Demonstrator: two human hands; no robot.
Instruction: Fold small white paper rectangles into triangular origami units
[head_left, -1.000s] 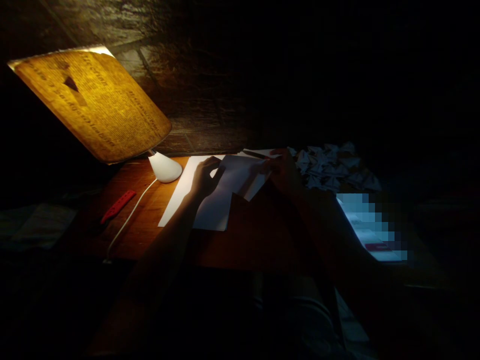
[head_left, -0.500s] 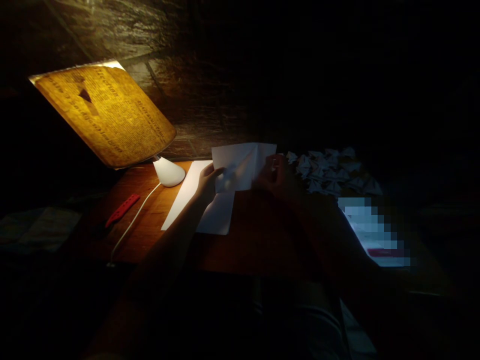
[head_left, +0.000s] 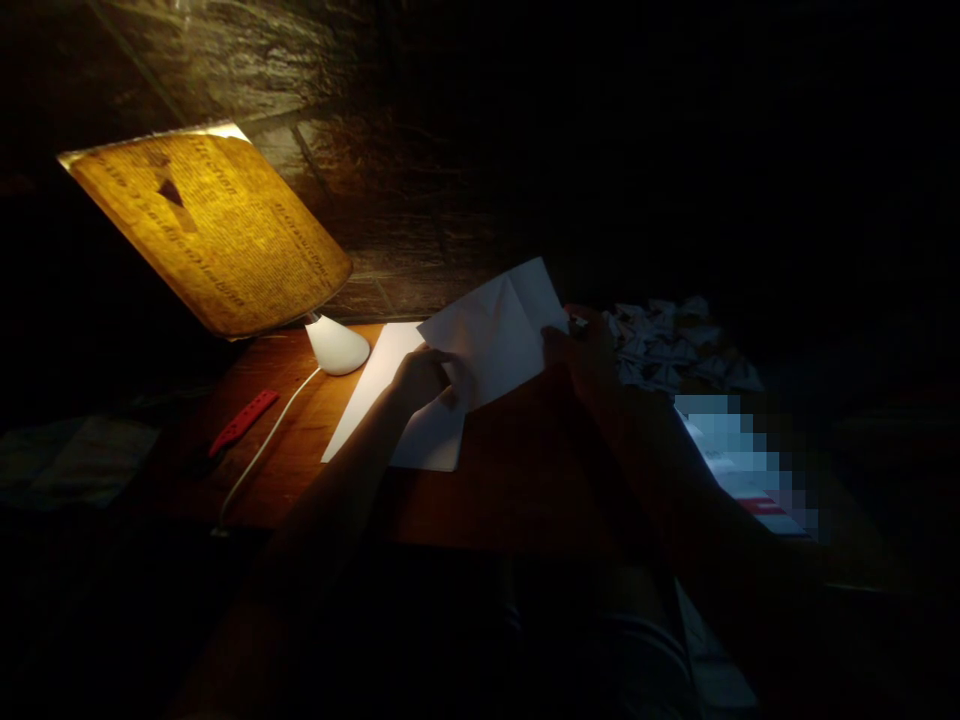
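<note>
Lamp (head_left: 225, 240), amber printed shade, white base: far left corner of worktop (head_left: 480, 508). White cord (head_left: 268, 434): base to near edge. Red perforated strip (head_left: 244, 423): toward left edge. Lit panel (head_left: 727, 462), partly pixelated: right end. Rough wall (head_left: 337, 150): behind far edge.

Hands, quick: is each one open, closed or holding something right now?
Left hand: curled at the creased sheet; grip unclear.
Right hand: closed, holding that sheet.

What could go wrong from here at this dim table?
The right grip holds the raised sheet near the folded paper pieces, so it might brush some aside. The white cord runs from the lamp base toward the near edge of the table, close to the left forearm; a snag could tug the lamp.
</note>
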